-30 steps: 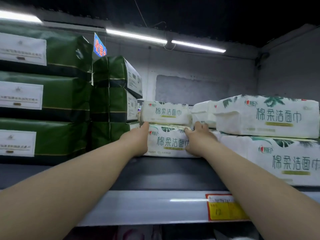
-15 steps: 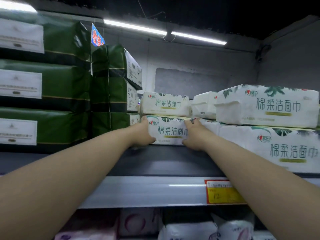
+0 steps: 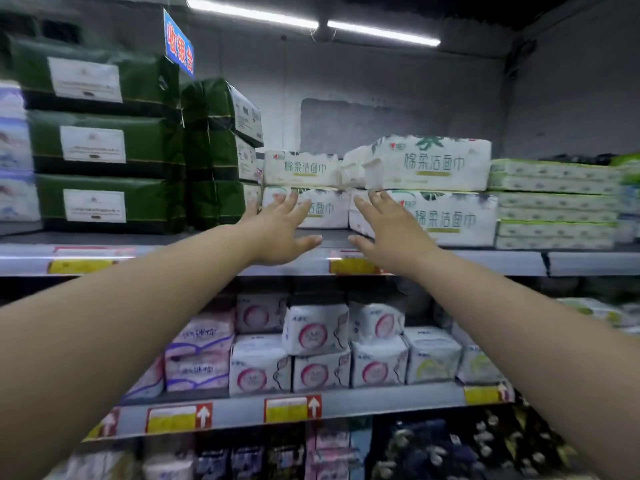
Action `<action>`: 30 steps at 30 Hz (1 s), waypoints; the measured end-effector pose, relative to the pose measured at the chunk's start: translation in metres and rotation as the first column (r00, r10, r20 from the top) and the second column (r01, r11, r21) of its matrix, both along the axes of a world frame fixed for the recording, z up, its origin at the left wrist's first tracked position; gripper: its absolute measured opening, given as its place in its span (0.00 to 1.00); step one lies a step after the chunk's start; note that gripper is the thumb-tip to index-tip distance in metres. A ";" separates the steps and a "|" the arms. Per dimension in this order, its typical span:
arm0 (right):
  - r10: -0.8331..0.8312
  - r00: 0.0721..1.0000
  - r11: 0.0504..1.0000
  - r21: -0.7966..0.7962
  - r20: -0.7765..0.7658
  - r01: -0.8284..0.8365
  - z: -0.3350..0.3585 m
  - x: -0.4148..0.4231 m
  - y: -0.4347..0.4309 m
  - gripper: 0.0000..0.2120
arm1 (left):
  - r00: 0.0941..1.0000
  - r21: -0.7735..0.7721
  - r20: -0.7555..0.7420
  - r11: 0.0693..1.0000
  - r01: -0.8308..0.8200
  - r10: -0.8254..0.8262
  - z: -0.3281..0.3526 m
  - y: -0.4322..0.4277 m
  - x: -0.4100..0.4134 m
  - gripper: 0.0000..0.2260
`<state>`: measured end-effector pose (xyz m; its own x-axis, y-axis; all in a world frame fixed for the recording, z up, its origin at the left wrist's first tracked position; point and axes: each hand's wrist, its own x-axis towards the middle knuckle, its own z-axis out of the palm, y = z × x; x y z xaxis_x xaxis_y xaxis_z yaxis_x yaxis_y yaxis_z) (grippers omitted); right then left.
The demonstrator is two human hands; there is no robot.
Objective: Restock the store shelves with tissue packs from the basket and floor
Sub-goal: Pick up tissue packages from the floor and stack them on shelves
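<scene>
Two bare arms are seen stretched toward the upper grey metal shelf (image 3: 502, 263) of a store rack. The left grip (image 3: 277, 233) and the right grip (image 3: 391, 233) are both shown open, fingers straight and spread, with nothing clasped. Just beyond the fingertips of the left grip, a white plastic-wrapped rectangular tissue pack with green lettering (image 3: 329, 211) is seen lying flat on the shelf; whether it is touched cannot be told. A matching white pack (image 3: 301, 168) is stacked directly on it. Behind the right grip, two larger white leaf-printed packs (image 3: 450, 216) are piled one on the other, the lower one just beside the tissue pack. Left of the left grip, dark green wrapped bundles with white labels (image 3: 104, 202) are stacked three high. A yellow-and-red price tag (image 3: 349, 265) is fixed to the shelf edge below the right grip's thumb. Below both grips, white and pink packets (image 3: 315, 330) are lined up on a lower shelf (image 3: 346, 403).
</scene>
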<state>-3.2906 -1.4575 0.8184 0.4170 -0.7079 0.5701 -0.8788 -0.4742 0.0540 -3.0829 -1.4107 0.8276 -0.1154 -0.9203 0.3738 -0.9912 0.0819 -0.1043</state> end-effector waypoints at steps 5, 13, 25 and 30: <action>-0.099 0.992 0.989 0.102 -0.085 0.107 -0.043 -0.062 0.058 0.37 | 0.996 0.074 -0.010 0.993 0.092 -0.092 -0.037 0.048 -0.063 0.35; -0.233 0.966 0.928 0.271 -0.109 0.255 -0.123 -0.163 0.134 0.38 | 0.966 0.179 -0.009 0.950 0.257 -0.260 -0.108 0.099 -0.160 0.34; -0.584 0.770 0.623 0.466 -0.258 0.628 -0.265 -0.327 0.236 0.41 | 0.782 0.480 0.051 0.702 0.526 -0.621 -0.239 0.092 -0.333 0.42; -0.755 0.623 0.434 0.556 -0.205 0.709 -0.328 -0.365 0.294 0.41 | 0.603 0.546 0.054 0.529 0.650 -0.796 -0.298 0.093 -0.409 0.43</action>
<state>-3.6559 -1.1635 0.4902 -0.4307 -0.9023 -0.0199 -0.9014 0.4311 -0.0398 -3.4919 -1.3179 0.5296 -0.8407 -0.5048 -0.1962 -0.4958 0.8631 -0.0960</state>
